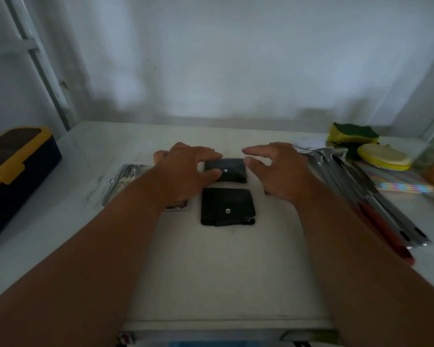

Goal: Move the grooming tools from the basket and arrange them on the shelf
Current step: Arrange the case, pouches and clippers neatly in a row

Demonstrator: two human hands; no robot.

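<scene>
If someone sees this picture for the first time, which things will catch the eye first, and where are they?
Two bare forearms reach in from the bottom, the left hand touching the far black snap case at mid-shelf, the right hand open beside it. A second black snap case lies just nearer. The yellow-and-black box stands out at the left edge.

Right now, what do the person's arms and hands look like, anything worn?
Both forearms are bare up to the frame edge, with no sleeves showing. The left hand and right hand carry no gloves, and no rings, watch or bands are visible in the dim light.
</scene>
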